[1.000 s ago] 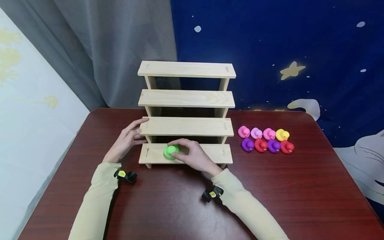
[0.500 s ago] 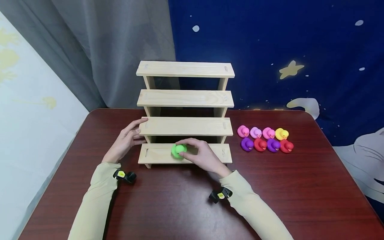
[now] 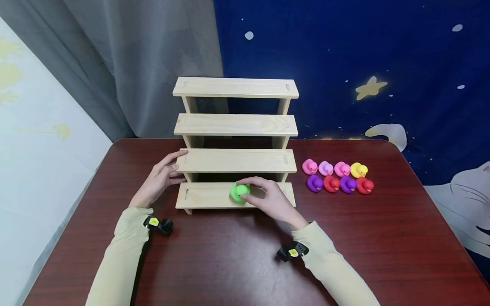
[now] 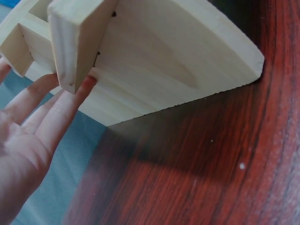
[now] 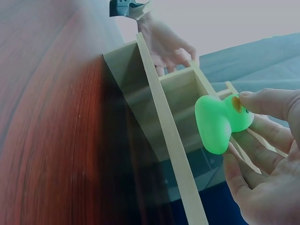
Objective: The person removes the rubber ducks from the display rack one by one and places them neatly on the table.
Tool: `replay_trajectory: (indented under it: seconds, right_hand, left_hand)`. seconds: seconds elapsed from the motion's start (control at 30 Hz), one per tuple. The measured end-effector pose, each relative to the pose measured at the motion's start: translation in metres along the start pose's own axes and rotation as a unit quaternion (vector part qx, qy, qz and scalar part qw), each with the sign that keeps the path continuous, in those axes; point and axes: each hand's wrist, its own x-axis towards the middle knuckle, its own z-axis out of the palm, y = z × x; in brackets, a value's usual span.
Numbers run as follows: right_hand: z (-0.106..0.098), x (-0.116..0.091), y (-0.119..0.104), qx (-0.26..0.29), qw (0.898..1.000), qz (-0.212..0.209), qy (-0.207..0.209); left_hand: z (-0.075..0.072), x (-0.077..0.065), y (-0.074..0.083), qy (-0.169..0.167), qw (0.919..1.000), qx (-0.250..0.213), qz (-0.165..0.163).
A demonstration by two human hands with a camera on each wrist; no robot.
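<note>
My right hand (image 3: 269,199) pinches a green rubber duck (image 3: 238,193) between thumb and fingertips, close over the lowest step of a four-tier wooden display stand (image 3: 203,197). In the right wrist view the duck (image 5: 213,124) lies between the thumb at its orange beak and the fingers on its far side. At the left end of the stand's second step from the bottom, my left hand (image 3: 155,185) rests with fairly straight fingers. The left wrist view has these fingertips (image 4: 86,84) against the end of the board and the side panel (image 4: 164,56).
Right of the stand, two rows of rubber ducks stand on the dark red table (image 3: 229,263). The back row has pink ducks (image 3: 309,166), a lilac one and a yellow duck (image 3: 359,170); the front alternates purple (image 3: 314,183) and red. Curtains (image 3: 160,63) hang behind.
My right hand has moved the green duck to the right along the lowest step, from left of the middle to right of it. The left hand stays at the stand's side.
</note>
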Motion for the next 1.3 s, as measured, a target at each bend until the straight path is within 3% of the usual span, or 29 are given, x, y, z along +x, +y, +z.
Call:
replay_trajectory:
  seconds: [0.43, 0.7, 0.93, 1.13, 1.3]
  right_hand:
    - [-0.022, -0.014, 0.003, 0.002, 1.000, 0.008, 0.021]
    - [-0.038, -0.022, -0.004, 0.000, 0.997, 0.072, 0.037]
    - [-0.046, -0.025, -0.019, 0.034, 0.997, 0.031, 0.054]
    - [-0.053, -0.029, -0.029, 0.011, 0.997, 0.045, 0.059]
    - [-0.058, -0.033, -0.028, 0.025, 0.996, 0.060, 0.066]
  left_hand:
    - [0.000, 0.000, -0.001, 0.002, 1.0000, -0.007, 0.001]
    - [0.000, 0.000, 0.000, 0.001, 1.0000, 0.000, -0.002]
    - [0.000, 0.000, -0.001, -0.001, 1.0000, -0.005, -0.001]
    - [0.000, 0.000, -0.001, -0.001, 1.0000, -0.009, 0.001]
    - [0.000, 0.000, -0.001, -0.002, 1.0000, -0.007, 0.001]
